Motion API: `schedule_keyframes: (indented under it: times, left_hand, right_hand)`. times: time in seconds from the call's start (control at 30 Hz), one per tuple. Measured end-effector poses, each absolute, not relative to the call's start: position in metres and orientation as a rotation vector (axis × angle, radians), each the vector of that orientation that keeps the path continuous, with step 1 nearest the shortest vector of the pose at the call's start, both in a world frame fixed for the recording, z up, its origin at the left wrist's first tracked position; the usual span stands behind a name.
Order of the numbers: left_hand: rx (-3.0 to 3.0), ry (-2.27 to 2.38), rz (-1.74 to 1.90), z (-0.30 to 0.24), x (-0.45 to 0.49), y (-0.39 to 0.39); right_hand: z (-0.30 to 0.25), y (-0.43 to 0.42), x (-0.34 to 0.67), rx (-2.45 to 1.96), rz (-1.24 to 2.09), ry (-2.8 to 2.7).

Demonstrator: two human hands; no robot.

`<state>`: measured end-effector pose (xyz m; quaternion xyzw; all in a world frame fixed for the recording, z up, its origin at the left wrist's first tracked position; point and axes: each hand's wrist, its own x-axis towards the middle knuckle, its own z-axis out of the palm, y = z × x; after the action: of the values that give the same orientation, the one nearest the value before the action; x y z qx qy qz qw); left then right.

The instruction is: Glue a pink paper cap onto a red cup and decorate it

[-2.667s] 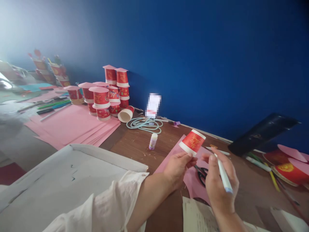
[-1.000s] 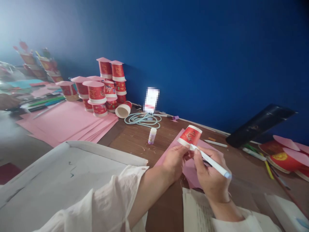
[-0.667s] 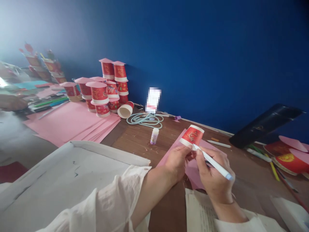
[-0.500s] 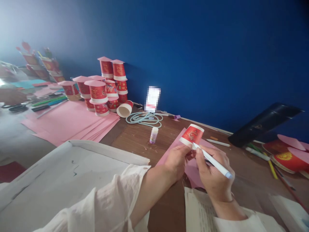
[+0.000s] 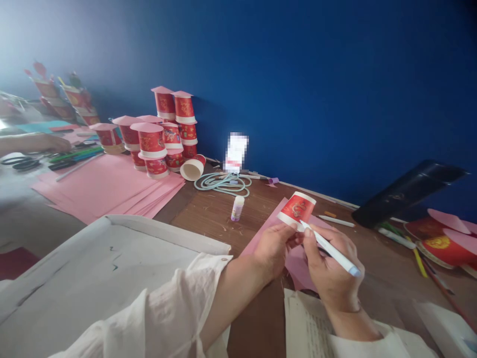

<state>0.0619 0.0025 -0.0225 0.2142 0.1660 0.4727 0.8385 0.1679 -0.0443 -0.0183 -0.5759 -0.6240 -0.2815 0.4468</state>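
My left hand [image 5: 275, 246] is closed around the rim of a small red paper cup [image 5: 297, 209] with a gold pattern, held on its side above a pink sheet [image 5: 298, 261]. My right hand [image 5: 328, 271] grips a white pen [image 5: 331, 249] with a light blue end. The pen's tip touches the cup's white rim. Both hands hover over the brown wooden table [image 5: 208, 214].
Stacked red cups with pink lids [image 5: 160, 134] stand on pink paper sheets [image 5: 108, 186] at the left. A glue stick [image 5: 236, 208], a coiled pale cable [image 5: 223, 183], a white board [image 5: 104, 268], a black case [image 5: 408, 191] and markers lie around. Another person's hand [image 5: 40, 143] rests far left near scissors [image 5: 18, 162].
My right hand brought the pen from beside the cup to its rim. The other person's hand at the far left came into view and reached further right.
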Motion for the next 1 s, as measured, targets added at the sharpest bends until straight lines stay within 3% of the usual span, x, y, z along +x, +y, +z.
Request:
schedule_keyframes:
  times: [1.0]
  left_hand:
    - [0.529,0.387,0.970,-0.0274,0.0614,0.0046]
  right_hand:
    - [-0.0135,-0.0432,0.1712,-1.444,-0.682,-1.607]
